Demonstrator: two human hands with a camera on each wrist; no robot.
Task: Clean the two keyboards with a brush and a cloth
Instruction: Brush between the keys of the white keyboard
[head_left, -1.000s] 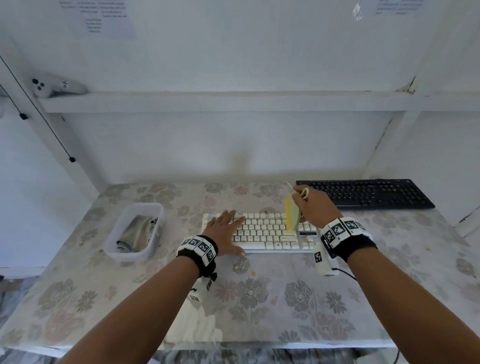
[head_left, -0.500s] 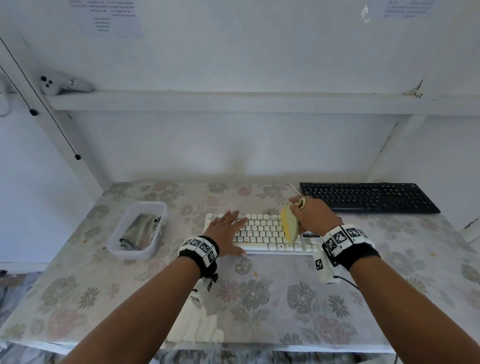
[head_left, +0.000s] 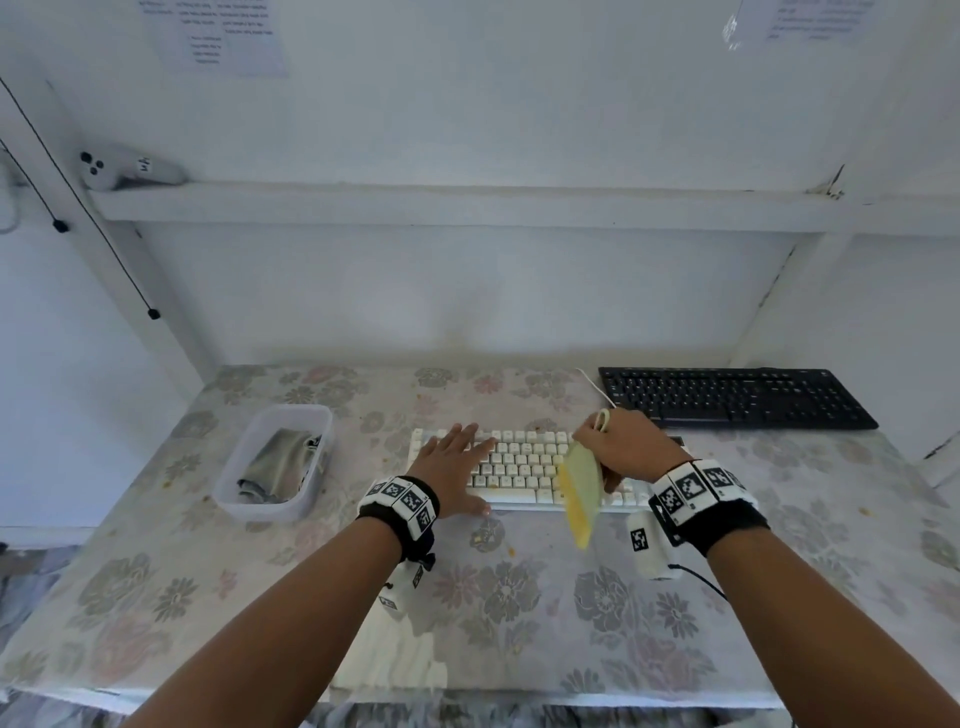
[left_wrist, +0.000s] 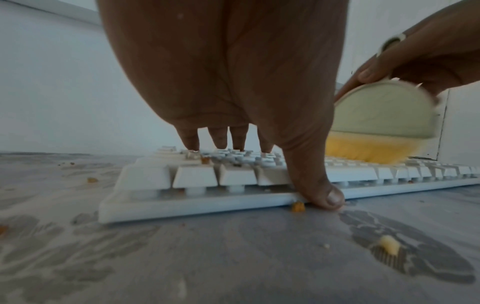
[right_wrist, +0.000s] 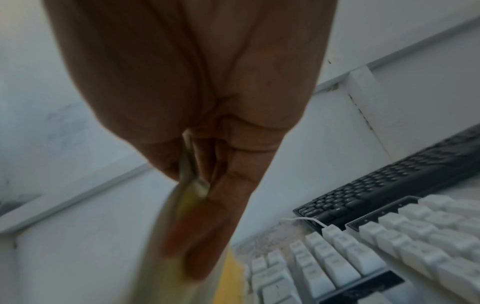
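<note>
So the left hand (head_left: 451, 470) lies flat on the left end of the white keyboard (head_left: 524, 467), fingers straight on the keys, thumb pressed against its front edge. The right hand (head_left: 626, 447) grips a pale green brush (head_left: 582, 483) with yellow bristles over the keyboard's right half. The black keyboard (head_left: 732, 397) sits behind-right of it, and the cloth (head_left: 280, 462) is in a plastic tub (head_left: 244, 499) to its left.

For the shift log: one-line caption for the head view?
Left hand steadies white keyboard while right hand sweeps it with yellow brush.
</note>
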